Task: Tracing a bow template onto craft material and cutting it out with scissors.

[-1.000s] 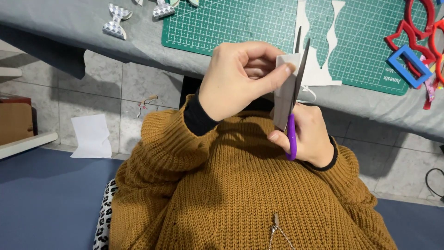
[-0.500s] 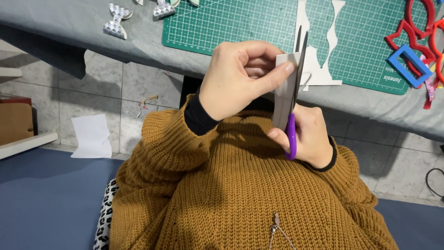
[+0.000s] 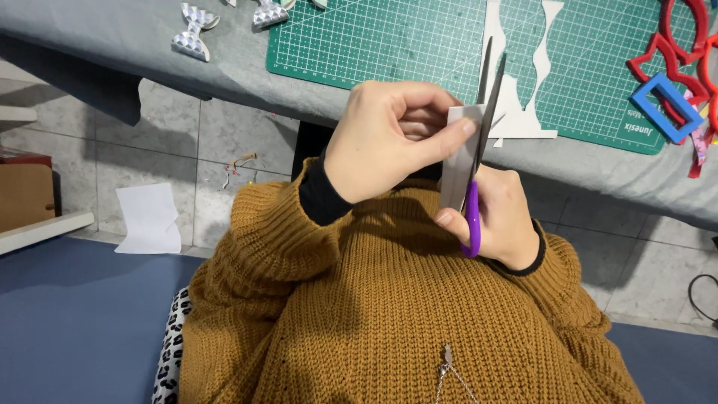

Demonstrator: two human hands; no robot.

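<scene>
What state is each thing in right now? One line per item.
Left hand: pinching the folded white paper.
Right hand: gripping the purple-handled scissors.
Scissors: blades slightly open, against the paper's edge.
Cutting mat: flat on the table.
White paper offcut: lying on the mat, cut out.
Paper bow: finished, on the table.

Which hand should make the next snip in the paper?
Probably the right hand: its fingers are already in the purple scissors, whose blades sit against the paper's edge. The left hand is pinching the folded white paper, so it is busy holding it steady.
</scene>
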